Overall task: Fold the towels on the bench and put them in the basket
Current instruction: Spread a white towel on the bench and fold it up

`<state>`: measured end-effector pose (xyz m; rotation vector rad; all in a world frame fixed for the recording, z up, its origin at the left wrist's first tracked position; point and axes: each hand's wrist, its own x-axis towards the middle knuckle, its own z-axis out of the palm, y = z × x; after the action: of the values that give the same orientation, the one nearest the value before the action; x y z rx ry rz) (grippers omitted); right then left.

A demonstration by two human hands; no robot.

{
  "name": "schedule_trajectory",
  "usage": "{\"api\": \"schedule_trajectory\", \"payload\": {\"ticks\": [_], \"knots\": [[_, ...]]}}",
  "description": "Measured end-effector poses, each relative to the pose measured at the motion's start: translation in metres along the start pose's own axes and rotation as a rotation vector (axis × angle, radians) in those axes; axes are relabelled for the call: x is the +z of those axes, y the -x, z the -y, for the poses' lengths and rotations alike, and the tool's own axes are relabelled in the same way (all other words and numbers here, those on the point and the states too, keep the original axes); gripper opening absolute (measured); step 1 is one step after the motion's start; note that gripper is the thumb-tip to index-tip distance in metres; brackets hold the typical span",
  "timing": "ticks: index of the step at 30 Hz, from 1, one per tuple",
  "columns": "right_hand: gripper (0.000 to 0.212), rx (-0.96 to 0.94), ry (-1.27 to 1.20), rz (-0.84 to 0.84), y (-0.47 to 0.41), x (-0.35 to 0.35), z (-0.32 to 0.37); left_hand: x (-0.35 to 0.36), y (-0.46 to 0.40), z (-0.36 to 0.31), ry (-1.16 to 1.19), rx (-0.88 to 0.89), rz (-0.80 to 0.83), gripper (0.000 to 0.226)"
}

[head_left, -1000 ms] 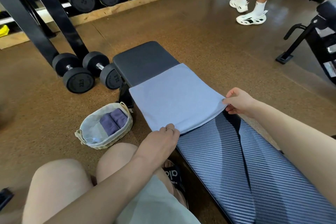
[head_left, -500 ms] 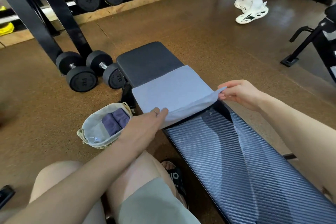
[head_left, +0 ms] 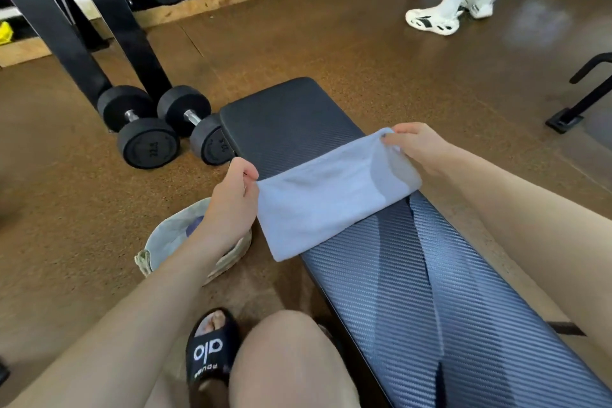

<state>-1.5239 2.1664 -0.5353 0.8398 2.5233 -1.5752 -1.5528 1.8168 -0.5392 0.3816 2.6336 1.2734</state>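
- The bench point(head_left: 414, 291) is seen running from 5 o'clock up to 12 o'clock, with the far end bare.
- The towel point(head_left: 328, 199) is laid across the middle of the bench. Its far edge is held up off the pad, and its 7 o'clock corner hangs over the side.
- The basket point(head_left: 172, 238) is set on the floor at 9 o'clock of the towel, partly hidden by the arm. Something purple is seen inside.
- The towel's 9 o'clock corner is pinched by the left hand point(head_left: 231, 205).
- The 1 o'clock corner is pinched by the right hand point(head_left: 417, 149).
- The folding step looks to be in hand. Next, the raised edge should likely be brought over and lined up with the other edge, then pressed flat.
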Motion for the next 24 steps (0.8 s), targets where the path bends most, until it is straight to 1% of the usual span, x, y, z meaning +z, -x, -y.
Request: {"api": "schedule_trajectory", "payload": {"ticks": [3, 6, 8, 12, 15, 18, 21, 24], "knots": [[0.024, -0.045, 0.171, -0.030, -0.022, 0.017, 0.001, 0.008, -0.018, 0.012, 0.007, -0.064, -0.036, 0.016], [0.028, -0.087, 0.320, -0.090, -0.033, 0.032, -0.002, 0.014, -0.027, 0.022, 0.006, -0.131, -0.012, 0.013], [0.028, -0.082, 0.362, -0.129, -0.033, 0.039, -0.006, 0.017, -0.027, 0.027, 0.004, -0.144, 0.022, 0.013], [0.017, -0.108, 0.367, -0.184, -0.029, 0.045, -0.012, 0.020, -0.029, 0.037, 0.034, -0.139, 0.042, 0.007], [0.022, -0.164, 0.460, -0.221, -0.027, 0.047, -0.017, 0.017, -0.030, 0.039, 0.083, -0.201, 0.060, 0.009], [0.026, -0.186, 0.584, -0.243, -0.028, 0.048, -0.019, 0.012, -0.032, 0.038, 0.089, -0.252, 0.051, 0.001], [0.031, -0.182, 0.720, -0.264, -0.030, 0.048, -0.021, 0.007, -0.035, 0.037, 0.090, -0.242, 0.041, 0.006], [0.033, -0.184, 0.762, -0.270, -0.033, 0.050, -0.026, 0.008, -0.039, 0.035, 0.059, -0.229, 0.031, 0.004]]}}
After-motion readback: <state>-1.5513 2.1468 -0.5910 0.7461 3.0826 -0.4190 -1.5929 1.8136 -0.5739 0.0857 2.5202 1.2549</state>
